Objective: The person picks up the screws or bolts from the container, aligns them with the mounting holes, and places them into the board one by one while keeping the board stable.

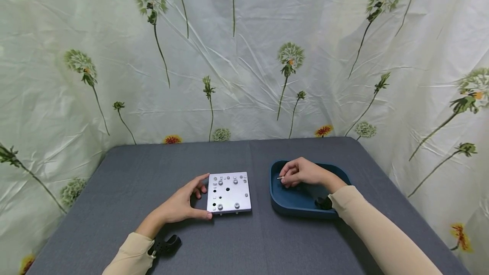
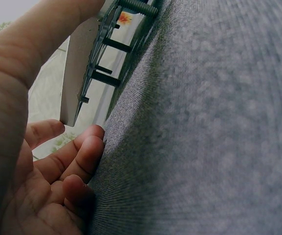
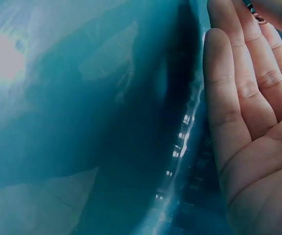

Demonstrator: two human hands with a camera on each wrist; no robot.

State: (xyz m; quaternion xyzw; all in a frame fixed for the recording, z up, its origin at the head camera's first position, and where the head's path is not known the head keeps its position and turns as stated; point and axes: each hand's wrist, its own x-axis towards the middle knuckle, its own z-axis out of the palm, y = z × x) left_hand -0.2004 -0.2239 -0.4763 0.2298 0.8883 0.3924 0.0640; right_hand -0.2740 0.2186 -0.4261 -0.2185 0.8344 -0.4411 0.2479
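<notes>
A square silver metal plate (image 1: 229,192) lies left of the tray, with holes and several socket-head bolts through its face. Bolt shanks (image 2: 106,78) stick out from its underside in the left wrist view, and it stands raised off the cloth. My left hand (image 1: 187,203) holds the plate by its left side, thumb at the near corner and index finger at the far one. Over the blue tray (image 1: 282,209), my right hand (image 1: 303,172) pinches a small screw (image 1: 280,178) between thumb and fingers. Part of the screw (image 3: 257,15) shows at the top of the right wrist view.
A dark grey cloth (image 1: 153,169) covers the table. Behind it hangs a pale curtain (image 1: 244,63) printed with dandelions. The tray has a raised rim all round, and the right forearm crosses its near right side. A black strap (image 1: 168,245) is on the left wrist.
</notes>
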